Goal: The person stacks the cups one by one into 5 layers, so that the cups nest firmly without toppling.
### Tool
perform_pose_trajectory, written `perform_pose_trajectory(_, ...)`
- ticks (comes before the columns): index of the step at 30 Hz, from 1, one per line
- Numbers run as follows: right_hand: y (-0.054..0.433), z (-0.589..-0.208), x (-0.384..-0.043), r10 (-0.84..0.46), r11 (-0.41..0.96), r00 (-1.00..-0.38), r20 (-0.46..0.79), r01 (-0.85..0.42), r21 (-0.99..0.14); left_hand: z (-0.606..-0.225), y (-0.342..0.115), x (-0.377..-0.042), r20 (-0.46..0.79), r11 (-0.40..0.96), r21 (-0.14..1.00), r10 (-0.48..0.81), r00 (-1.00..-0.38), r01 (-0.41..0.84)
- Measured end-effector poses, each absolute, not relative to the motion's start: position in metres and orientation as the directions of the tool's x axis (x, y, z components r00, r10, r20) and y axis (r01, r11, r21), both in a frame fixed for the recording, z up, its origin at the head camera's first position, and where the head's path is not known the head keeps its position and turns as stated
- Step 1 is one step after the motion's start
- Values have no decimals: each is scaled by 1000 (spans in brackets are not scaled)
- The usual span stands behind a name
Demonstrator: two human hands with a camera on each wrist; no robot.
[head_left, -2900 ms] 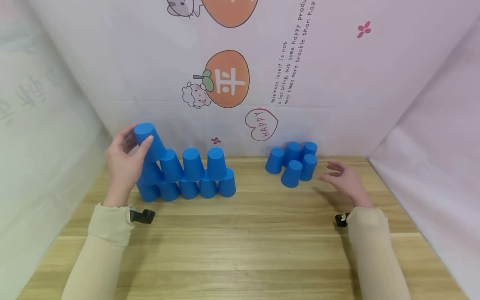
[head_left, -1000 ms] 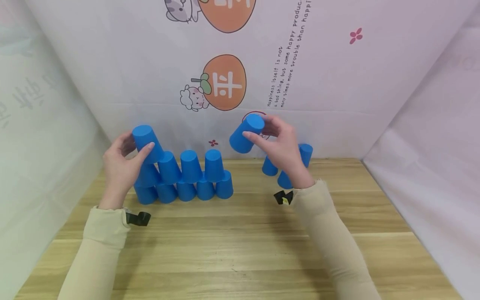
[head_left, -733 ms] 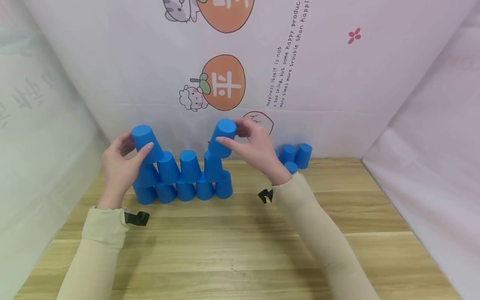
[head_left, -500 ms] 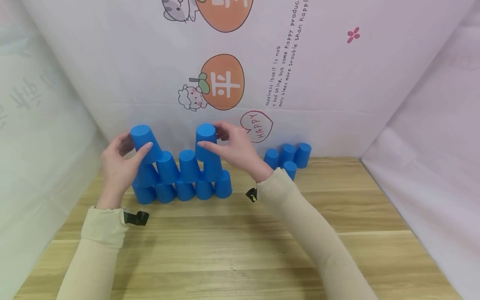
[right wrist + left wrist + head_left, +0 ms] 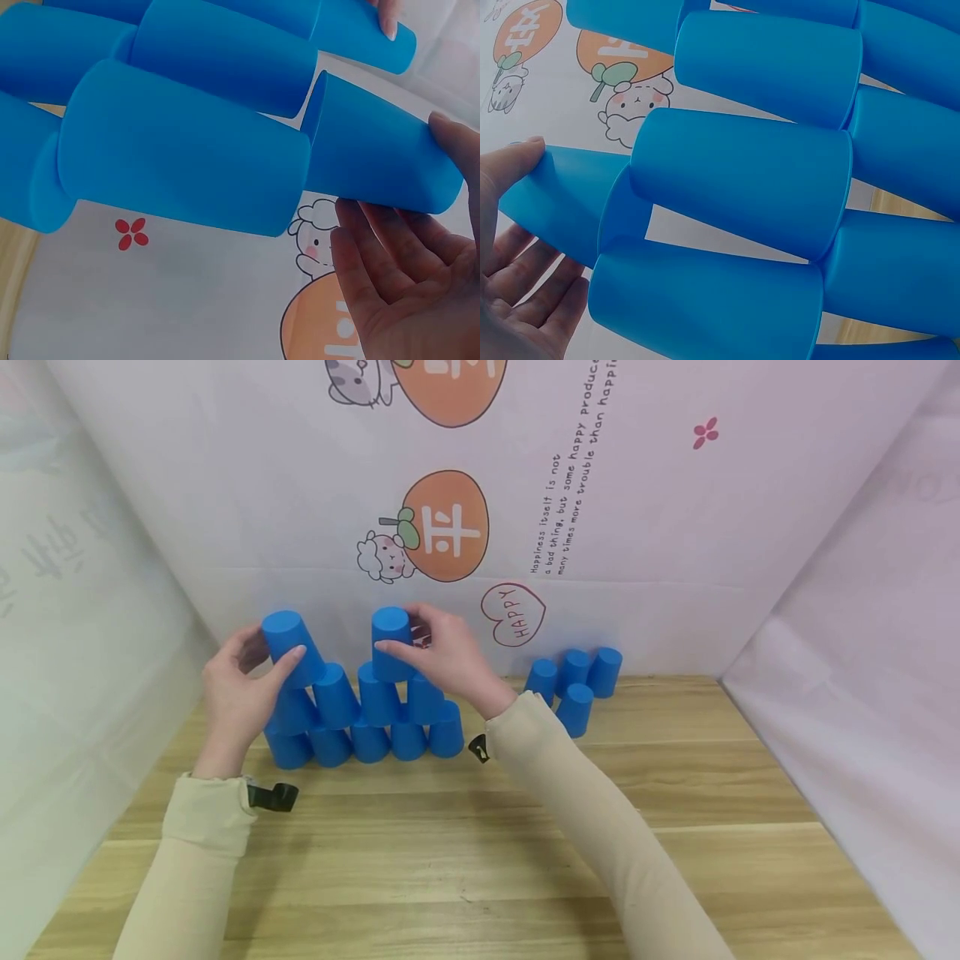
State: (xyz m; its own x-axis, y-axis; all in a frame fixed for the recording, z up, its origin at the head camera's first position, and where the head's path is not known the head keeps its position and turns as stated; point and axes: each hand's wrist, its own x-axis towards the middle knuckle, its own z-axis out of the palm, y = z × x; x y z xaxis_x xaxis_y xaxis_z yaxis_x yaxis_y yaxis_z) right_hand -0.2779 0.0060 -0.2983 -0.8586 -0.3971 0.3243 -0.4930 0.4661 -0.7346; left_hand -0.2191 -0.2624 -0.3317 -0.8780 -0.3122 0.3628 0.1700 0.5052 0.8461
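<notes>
Upside-down blue cups form a stepped wall at the left: a bottom row [image 5: 447, 732] and a second row [image 5: 335, 696], several cups each. At the wall's left end my left hand [image 5: 243, 693] holds a cup [image 5: 288, 639] between thumb and fingers, its rim at the second row's tops. My right hand [image 5: 453, 652] grips another cup [image 5: 392, 635] above the two right-hand cups of that row. In the right wrist view this cup [image 5: 382, 150] has its rim against the cups below; whether it bears its weight there I cannot tell.
Several more blue cups [image 5: 576, 710] stand upside down at the right, close to the printed white backdrop [image 5: 637, 618]. White side sheets [image 5: 855, 635] flank the wooden table [image 5: 450, 860]. A black strap piece [image 5: 273, 797] sticks out from the left cuff.
My right hand has taken a cup from the right-hand group and carried it left onto the level above the second row. My left hand stays at its cup.
</notes>
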Motion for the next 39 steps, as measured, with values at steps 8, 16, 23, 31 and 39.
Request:
perform_pose_trajectory(8, 3, -304, -280, -392, 472, -855, 340, -504, -723, -333, -263, -220, 373, 510, 842, -311, -874, 178)
perform_pose_trajectory(16, 4, -309, -281, -390, 487, -861, 328, -495, -719, -334, -263, -220, 357, 503, 848, -311, -881, 167)
perform_pose_trajectory(23, 9, -311, -280, -386, 472, -867, 316, -480, -739, -334, -262, -219, 417, 496, 838, -316, -852, 226)
perform_pose_trajectory(31, 30, -312, -272, -366, 455, -866, 342, -487, -746, -322, -251, -208, 612, 512, 755, -323, -722, 411)
perform_pose_trajectory(39, 63, -315, -271, -312, 500, -876, 369, -482, -720, -302, -225, -181, 722, 524, 668, -284, -631, 528)
